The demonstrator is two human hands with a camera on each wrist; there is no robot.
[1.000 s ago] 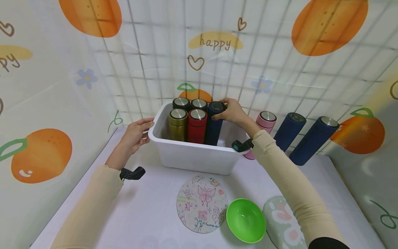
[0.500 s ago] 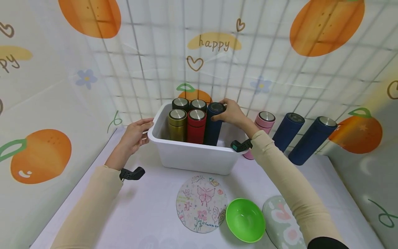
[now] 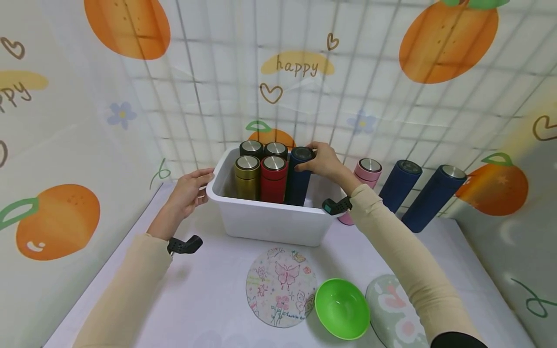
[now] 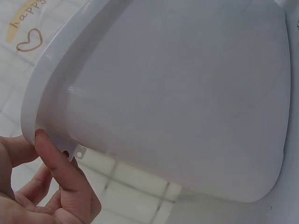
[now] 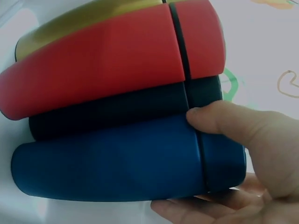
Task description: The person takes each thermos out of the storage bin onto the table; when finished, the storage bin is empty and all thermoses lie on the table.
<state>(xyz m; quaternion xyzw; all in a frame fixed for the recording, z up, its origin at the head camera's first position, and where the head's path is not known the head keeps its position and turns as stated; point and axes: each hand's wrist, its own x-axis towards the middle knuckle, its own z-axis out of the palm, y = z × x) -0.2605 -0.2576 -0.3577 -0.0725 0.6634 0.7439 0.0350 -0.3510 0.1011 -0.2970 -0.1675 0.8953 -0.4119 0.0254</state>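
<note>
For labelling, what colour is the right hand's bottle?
The bottle is blue, clearest in the right wrist view.

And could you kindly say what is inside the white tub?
The white tub holds a gold flask, a red flask, two dark flasks behind them, and a navy flask gripped by the right hand. Covered: the left dark flask's lower body and anything beneath the flasks.

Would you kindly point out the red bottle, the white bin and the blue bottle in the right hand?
Red bottle (image 3: 273,185), head view: front of its body.
White bin (image 3: 271,225), head view: outer front wall.
Held blue bottle (image 5: 114,161), right wrist view: middle of its body.
</note>
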